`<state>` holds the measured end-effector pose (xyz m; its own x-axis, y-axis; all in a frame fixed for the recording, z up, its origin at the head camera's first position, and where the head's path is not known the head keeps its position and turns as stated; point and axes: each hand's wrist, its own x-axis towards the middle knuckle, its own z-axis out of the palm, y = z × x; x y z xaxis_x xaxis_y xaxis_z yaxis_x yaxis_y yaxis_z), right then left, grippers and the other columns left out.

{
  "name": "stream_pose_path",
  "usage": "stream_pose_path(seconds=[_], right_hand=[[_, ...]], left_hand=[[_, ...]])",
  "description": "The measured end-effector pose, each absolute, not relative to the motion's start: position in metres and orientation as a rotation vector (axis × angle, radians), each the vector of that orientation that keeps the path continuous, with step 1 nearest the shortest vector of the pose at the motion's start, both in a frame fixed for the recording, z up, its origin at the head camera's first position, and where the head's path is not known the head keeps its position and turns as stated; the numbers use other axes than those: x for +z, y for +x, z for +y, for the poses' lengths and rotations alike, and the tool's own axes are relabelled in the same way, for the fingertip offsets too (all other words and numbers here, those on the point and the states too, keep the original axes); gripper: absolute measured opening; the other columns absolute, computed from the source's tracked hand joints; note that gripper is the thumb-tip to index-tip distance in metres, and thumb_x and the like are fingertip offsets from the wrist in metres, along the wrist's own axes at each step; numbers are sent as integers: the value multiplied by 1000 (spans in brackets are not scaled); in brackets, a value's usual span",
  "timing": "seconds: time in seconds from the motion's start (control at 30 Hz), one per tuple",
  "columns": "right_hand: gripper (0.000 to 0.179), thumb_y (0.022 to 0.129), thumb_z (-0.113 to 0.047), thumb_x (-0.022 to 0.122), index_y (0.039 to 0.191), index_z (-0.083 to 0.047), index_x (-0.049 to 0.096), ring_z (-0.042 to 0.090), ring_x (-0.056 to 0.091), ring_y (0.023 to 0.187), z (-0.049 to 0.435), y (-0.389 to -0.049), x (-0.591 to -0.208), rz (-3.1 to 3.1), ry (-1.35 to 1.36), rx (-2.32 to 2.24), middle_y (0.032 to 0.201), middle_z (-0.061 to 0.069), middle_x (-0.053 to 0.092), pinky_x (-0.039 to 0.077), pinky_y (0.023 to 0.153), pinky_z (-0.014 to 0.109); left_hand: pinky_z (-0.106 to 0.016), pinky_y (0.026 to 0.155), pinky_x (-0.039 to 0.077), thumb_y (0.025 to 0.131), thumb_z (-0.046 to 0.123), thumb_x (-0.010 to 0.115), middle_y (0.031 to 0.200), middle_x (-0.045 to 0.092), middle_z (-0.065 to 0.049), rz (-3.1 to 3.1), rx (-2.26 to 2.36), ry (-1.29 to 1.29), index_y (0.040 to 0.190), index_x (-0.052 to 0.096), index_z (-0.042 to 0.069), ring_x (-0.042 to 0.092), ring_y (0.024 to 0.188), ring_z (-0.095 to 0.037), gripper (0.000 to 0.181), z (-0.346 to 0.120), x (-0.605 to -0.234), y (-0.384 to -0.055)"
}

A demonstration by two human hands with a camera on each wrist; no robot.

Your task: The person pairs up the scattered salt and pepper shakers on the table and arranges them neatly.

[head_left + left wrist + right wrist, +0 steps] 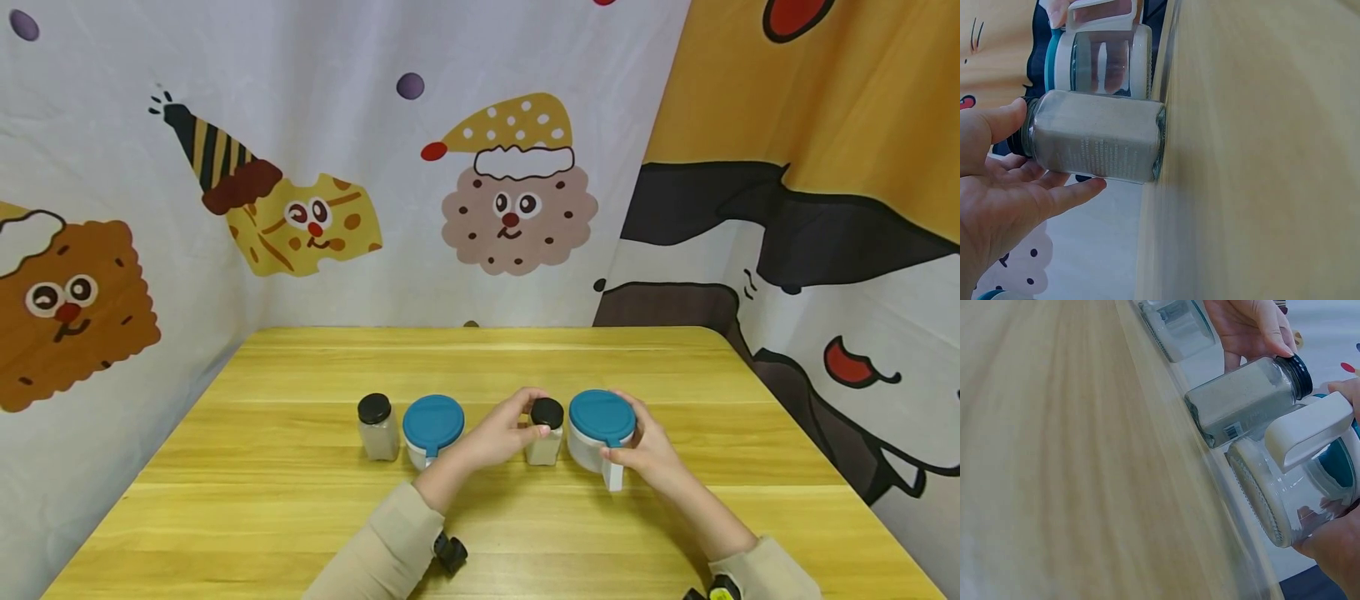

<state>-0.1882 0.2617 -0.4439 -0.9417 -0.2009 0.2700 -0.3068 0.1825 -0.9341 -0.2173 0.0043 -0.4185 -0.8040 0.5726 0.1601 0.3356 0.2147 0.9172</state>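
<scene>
In the head view my left hand (495,435) holds a squarish glass jar (543,451) of pale powder by its black lid, thumb at the near side and fingers behind. The left wrist view shows the thumb against the lid of this jar (1097,134), whose base is at the tabletop. Just right of it, my right hand (651,450) grips a clear container (587,452) with a blue lid and a white handle. Its fingers wrap the far right side, and the thumb lies near the handle. In the right wrist view the container (1279,490) stands close beside the jar.
Left of my left forearm stand a second black-lidded jar (379,437) and a second blue-lidded container (433,423), the latter partly behind the arm. All are on a wooden table (300,517). A curtain (420,275) with cartoon prints hangs behind the table.
</scene>
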Motion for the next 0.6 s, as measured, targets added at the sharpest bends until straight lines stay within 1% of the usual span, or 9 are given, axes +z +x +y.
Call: stream_pose_path(seconds=[0.1, 0.3, 0.6], right_hand=[[85, 73, 9, 74, 144, 5, 27, 0, 50, 109, 262, -188, -444, -2362, 485, 1891, 136, 31, 40, 41, 88, 15], [86, 74, 6, 75, 145, 5, 27, 1, 49, 109, 263, -189, -444, -2399, 465, 1883, 137, 30, 40, 40, 88, 15], [87, 74, 4, 76, 145, 5, 26, 1, 48, 110, 264, -190, -445, -2422, 453, 1870, 137, 29, 40, 39, 89, 15]], left_hand=[[-34, 93, 45, 96, 12, 60, 117, 54, -2, 2273, 1627, 865, 135, 45, 5, 49, 111, -18, 43, 4, -419, -218], [-34, 93, 45, 96, 13, 60, 117, 54, -2, 2278, 1622, 872, 134, 46, 8, 49, 112, -19, 41, 3, -419, -217], [-33, 94, 45, 96, 13, 60, 119, 54, -2, 2266, 1621, 867, 134, 46, 9, 49, 114, -19, 41, 3, -418, -218]])
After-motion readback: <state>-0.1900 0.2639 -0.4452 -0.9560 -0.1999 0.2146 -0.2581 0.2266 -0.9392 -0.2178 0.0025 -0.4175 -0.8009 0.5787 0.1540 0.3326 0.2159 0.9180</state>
